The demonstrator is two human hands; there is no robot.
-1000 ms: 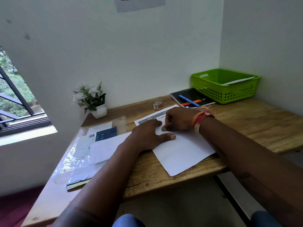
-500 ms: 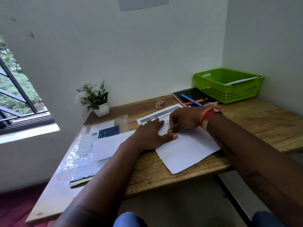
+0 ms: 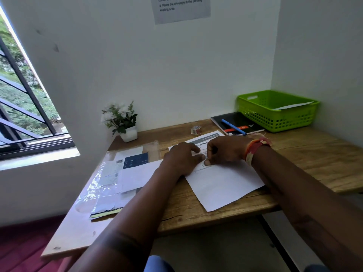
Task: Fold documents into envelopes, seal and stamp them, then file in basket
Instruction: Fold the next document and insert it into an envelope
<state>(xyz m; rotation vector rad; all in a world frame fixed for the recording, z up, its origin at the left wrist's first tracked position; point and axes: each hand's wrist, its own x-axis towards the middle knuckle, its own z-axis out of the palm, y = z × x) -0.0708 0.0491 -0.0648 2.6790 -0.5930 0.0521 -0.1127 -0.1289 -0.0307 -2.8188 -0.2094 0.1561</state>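
Left hand (image 3: 181,158) flat, right hand (image 3: 224,152) pinching document (image 3: 222,183) at table (image 3: 314,160) front edge; tape roll (image 3: 196,130), notebook (image 3: 238,122), green basket (image 3: 275,122) behind.

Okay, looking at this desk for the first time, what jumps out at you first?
Two hands meet at the middle of the wooden desk: the left hand lies flat on a printed sheet, and the right hand pinches that sheet beside it. A bright green basket sits in the far right corner, holding a white paper.
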